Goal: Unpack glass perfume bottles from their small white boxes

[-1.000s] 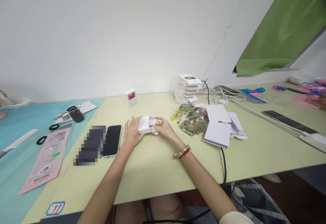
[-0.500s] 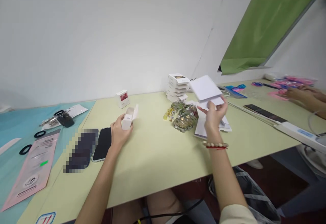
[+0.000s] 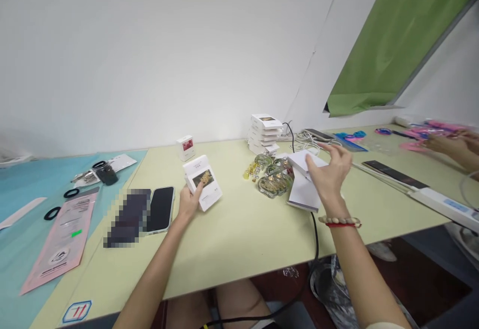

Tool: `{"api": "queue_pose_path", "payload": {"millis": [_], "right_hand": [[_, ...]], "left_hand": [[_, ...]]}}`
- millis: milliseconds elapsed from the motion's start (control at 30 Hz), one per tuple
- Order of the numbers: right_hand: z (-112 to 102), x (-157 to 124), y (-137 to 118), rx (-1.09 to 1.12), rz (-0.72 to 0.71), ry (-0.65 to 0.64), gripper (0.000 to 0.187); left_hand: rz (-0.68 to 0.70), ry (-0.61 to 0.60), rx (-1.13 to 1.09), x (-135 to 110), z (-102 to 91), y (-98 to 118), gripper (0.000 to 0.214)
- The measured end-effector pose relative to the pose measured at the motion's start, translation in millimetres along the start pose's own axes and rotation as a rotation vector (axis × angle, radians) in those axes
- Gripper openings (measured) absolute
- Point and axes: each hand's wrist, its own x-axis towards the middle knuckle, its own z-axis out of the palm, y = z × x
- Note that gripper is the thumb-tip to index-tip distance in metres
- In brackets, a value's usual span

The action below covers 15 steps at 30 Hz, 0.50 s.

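My left hand (image 3: pixel 189 203) is closed around a small white box (image 3: pixel 210 197) with a flower picture on its front, held tilted above the table with the thumb across the picture. On the right, my right hand (image 3: pixel 333 172) has its fingers apart beside a stack of white cards or flat boxes (image 3: pixel 305 192); its thumb is close to the upper piece, and I cannot tell whether it touches. Left of that stack lie several clear-wrapped greenish-brown pieces (image 3: pixel 275 182) and small yellow pieces (image 3: pixel 251 170).
Several white boxes (image 3: pixel 264 132) are stacked near the wall. Another white box (image 3: pixel 186 148) stands behind my left hand. A phone (image 3: pixel 161 209), pink packet (image 3: pixel 62 244) and jar (image 3: pixel 105 173) lie left. At right are a power strip (image 3: pixel 443 202) and another person's hands (image 3: pixel 449 144).
The white piece in my right hand is down on the stack, and the fingers have spread. My left hand has turned its box so the flower picture faces me.
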Motion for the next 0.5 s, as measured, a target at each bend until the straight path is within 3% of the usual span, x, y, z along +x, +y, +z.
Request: {"api": "queue_pose_path", "payload": {"millis": [67, 133, 233, 300, 367, 400, 433, 500], "right_hand": [[3, 1, -37, 0.207, -0.136, -0.244, 0.041], [10, -1, -72, 0.398, -0.230, -0.647, 0.055], [26, -8, -111, 0.601, -0.207, -1.149, 0.079], [38, -12, -129, 0.629, -0.229, -1.459, 0.074], [50, -9, -142, 0.626, -0.334, -1.706, 0.053], [56, -3, -146, 0.618, -0.386, -1.768, 0.044], [62, 5, -149, 0.606, -0.417, -1.776, 0.038], [75, 32, -147, 0.571, -0.367, -1.637, 0.036]], "left_hand": [[0.043, -0.108, -0.004, -3, 4.4, 3, 0.048], [0.060, -0.249, -0.026, -8, 9.8, 6, 0.044], [0.076, -0.444, -0.044, -15, 16.6, 12, 0.039], [0.113, -0.486, -0.042, -16, 18.6, 15, 0.038], [0.185, -0.396, 0.018, -15, 18.6, 15, 0.036], [0.209, -0.302, 0.057, -13, 18.2, 14, 0.036], [0.215, -0.185, 0.087, -11, 17.7, 12, 0.035], [0.173, 0.039, 0.096, -7, 17.7, 5, 0.033]]}}
